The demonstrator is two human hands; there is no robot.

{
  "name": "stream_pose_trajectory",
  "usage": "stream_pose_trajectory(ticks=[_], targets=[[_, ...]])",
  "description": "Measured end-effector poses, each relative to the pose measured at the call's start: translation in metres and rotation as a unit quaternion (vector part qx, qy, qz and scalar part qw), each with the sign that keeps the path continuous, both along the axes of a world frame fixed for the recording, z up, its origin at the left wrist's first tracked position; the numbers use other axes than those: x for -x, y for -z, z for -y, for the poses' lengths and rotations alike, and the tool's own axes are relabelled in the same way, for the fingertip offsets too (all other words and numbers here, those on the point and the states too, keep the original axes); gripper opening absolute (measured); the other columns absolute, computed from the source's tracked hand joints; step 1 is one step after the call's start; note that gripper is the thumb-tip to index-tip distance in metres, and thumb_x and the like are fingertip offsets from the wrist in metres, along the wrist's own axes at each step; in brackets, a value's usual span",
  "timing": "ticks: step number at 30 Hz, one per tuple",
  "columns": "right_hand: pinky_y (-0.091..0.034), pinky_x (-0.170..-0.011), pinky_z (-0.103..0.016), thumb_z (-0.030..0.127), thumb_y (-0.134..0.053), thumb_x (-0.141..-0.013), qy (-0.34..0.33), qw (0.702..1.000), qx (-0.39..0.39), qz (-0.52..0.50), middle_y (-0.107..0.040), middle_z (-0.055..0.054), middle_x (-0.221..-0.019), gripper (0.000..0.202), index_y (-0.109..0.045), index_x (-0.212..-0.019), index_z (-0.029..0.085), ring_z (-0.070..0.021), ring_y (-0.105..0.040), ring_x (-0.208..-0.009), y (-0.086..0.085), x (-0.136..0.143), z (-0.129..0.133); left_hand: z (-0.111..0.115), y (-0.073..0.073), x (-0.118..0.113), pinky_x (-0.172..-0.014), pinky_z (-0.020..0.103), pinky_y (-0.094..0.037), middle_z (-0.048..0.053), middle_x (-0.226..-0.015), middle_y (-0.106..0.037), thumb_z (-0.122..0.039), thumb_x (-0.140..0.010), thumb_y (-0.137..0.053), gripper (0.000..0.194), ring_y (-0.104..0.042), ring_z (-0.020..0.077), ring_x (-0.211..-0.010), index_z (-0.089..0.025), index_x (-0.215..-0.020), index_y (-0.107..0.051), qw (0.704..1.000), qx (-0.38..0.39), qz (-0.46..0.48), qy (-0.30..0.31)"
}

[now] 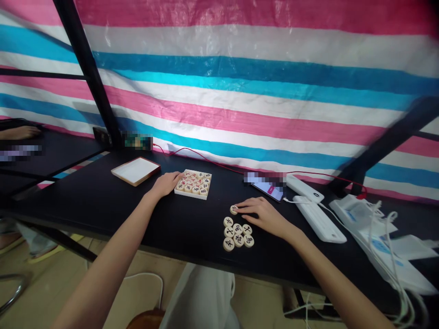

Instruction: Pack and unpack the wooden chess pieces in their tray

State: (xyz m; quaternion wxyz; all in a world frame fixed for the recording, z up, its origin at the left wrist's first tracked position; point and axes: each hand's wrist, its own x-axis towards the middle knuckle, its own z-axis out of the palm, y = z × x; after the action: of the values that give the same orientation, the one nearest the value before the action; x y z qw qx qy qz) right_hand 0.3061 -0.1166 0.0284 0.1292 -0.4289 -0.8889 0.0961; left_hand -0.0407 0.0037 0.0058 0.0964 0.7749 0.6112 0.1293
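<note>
Disc (pixel 233 209) on bench (pixel 195 228), just beyond far side of seven loose discs (pixel 238 240). Right hand (pixel 263 214): fingers spread, tips touching disc; pinch or flat touch, can't tell. Tray (pixel 190 195) full of discs, left of loose ones; left hand (pixel 166 183) has fingers at its left edge, grip unclear. Shallow lid (pixel 136 170) farther left, phone (pixel 268 188) far right. Judged step: single-disc handling; shifting it calls for light rim pinch, neighbours undisturbed.

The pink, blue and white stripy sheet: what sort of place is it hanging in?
Perhaps a makeshift shared workroom: the shiny striped sheet hangs behind the black table, white plastic devices crowd its right end, and another person's hand rests at a neighbouring black table.
</note>
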Motion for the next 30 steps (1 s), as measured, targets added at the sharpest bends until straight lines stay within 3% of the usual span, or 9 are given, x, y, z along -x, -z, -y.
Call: stream_pose_trajectory(ticks=[6,11,16,20,25,30], targets=[[-0.038,-0.083,-0.035,0.035,-0.052,-0.084,0.041,0.998,-0.045,-0.031,-0.063,-0.004,-0.111,0.017,-0.061,-0.094,0.024,-0.0193,-0.058,-0.100,0.017,0.008,-0.022,0.002,-0.002,0.000,-0.076,0.030,-0.043,0.007,-0.108,-0.064,-0.052,-0.089,-0.017,0.052,-0.057,0.0248,-0.100,-0.024,-0.108,-0.057,1.000,-0.001,0.006,0.000],[-0.039,-0.079,-0.032,0.034,-0.052,-0.085,0.054,0.994,-0.075,-0.066,-0.066,-0.003,-0.099,0.014,-0.058,-0.082,0.022,-0.0166,-0.060,-0.090,0.026,0.018,-0.035,0.001,-0.001,0.000,-0.075,0.030,-0.042,0.007,-0.107,-0.064,-0.053,-0.089,-0.016,0.053,-0.058,0.0247,-0.099,-0.024,-0.107,-0.058,1.000,0.000,0.019,0.003],[-0.041,-0.081,-0.034,0.036,-0.055,-0.081,0.081,0.983,-0.096,-0.134,-0.068,-0.002,-0.095,0.015,-0.060,-0.077,0.022,-0.0177,-0.062,-0.088,0.015,0.027,-0.057,-0.001,0.001,0.001,-0.076,0.030,-0.042,0.007,-0.105,-0.065,-0.053,-0.089,-0.018,0.053,-0.058,0.0245,-0.099,-0.024,-0.107,-0.058,1.000,0.003,0.028,0.003],[-0.042,-0.079,-0.032,0.040,-0.055,-0.080,0.077,0.962,-0.096,-0.245,-0.069,-0.003,-0.093,0.019,-0.062,-0.079,0.022,-0.0184,-0.062,-0.088,-0.002,0.056,-0.087,-0.001,0.003,0.001,-0.076,0.030,-0.042,0.007,-0.105,-0.065,-0.052,-0.089,-0.018,0.052,-0.058,0.0245,-0.098,-0.025,-0.106,-0.059,0.999,-0.007,0.048,0.010],[-0.033,-0.080,-0.035,0.040,-0.054,-0.082,0.060,0.979,-0.113,-0.158,-0.069,-0.002,-0.096,0.021,-0.064,-0.078,0.022,-0.0184,-0.061,-0.089,-0.014,0.104,-0.109,-0.001,0.002,0.001,-0.076,0.030,-0.043,0.007,-0.106,-0.065,-0.051,-0.089,-0.019,0.051,-0.059,0.0240,-0.098,-0.025,-0.110,-0.057,0.999,0.002,0.050,0.003],[-0.027,-0.076,-0.032,0.040,-0.055,-0.083,0.048,0.987,-0.113,-0.099,-0.069,-0.001,-0.091,0.020,-0.064,-0.080,0.023,-0.0154,-0.058,-0.084,-0.007,0.126,-0.117,-0.001,0.002,0.000,-0.076,0.030,-0.042,0.007,-0.105,-0.065,-0.050,-0.090,-0.019,0.049,-0.059,0.0233,-0.098,-0.025,-0.108,-0.058,0.999,-0.007,0.043,0.012]])
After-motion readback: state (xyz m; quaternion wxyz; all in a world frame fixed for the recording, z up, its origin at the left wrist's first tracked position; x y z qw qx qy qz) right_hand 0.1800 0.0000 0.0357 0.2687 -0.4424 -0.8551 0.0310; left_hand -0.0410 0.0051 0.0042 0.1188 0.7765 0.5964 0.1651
